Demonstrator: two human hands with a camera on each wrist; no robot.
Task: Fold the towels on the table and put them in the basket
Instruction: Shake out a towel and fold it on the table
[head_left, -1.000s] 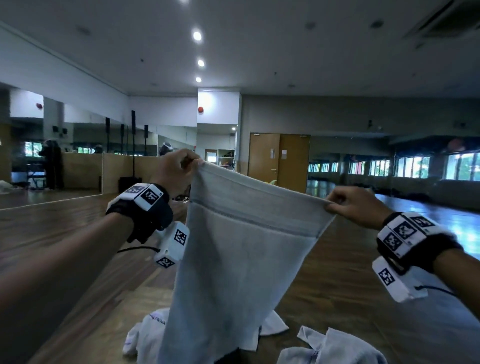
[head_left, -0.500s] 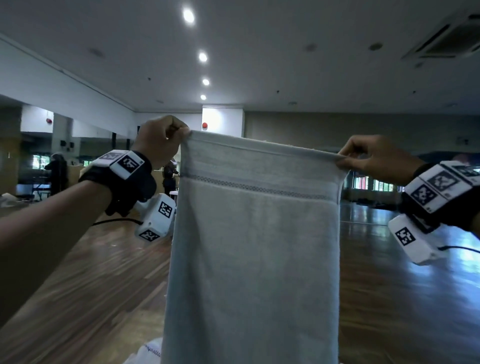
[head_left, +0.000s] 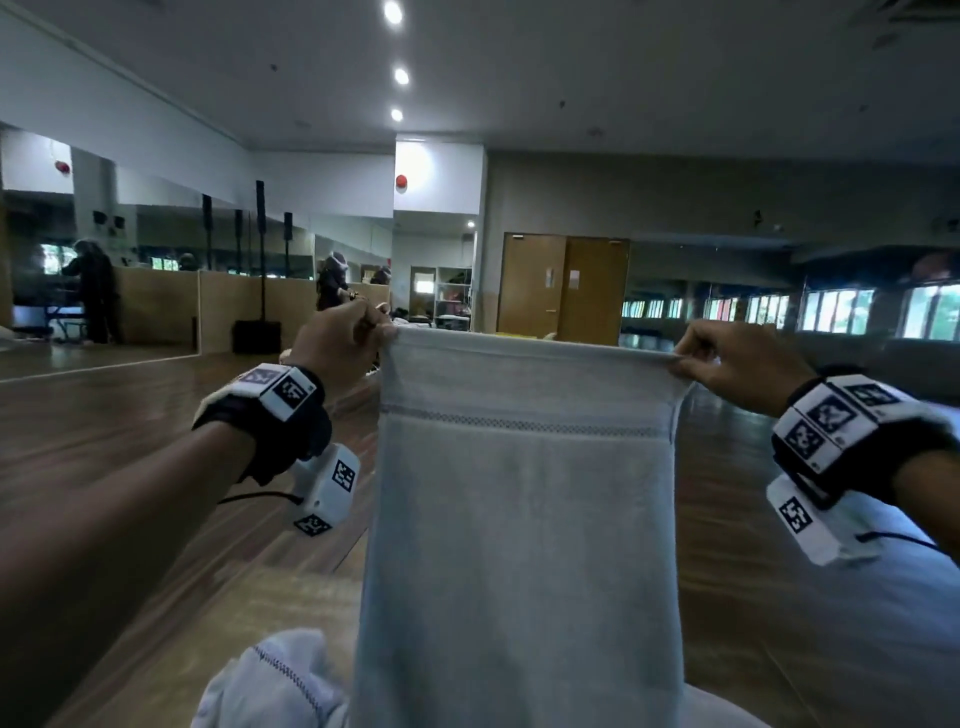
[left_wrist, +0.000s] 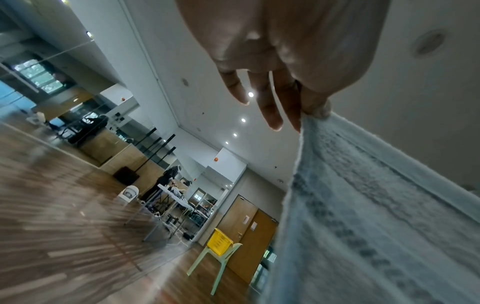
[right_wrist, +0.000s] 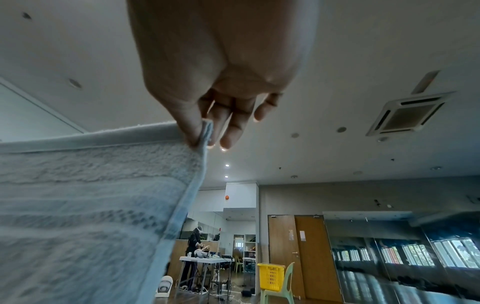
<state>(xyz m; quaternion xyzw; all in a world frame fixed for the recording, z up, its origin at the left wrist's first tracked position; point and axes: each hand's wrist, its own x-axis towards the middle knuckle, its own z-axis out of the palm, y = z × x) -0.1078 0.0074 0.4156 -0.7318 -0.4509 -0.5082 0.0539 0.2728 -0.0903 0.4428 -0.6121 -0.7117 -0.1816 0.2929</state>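
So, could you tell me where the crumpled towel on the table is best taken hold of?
Probably along its stitched hem, coming from above on the left of the hanging towel. That edge lies uppermost on the crumpled towel and leads to a corner; both hands are busy meanwhile.

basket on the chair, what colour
The basket is yellow; clearest in the right wrist view.

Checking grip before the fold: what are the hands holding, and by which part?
Both hold one pale towel by its top corners: left hand pinches the left corner, right hand the right; it hangs spread between them.
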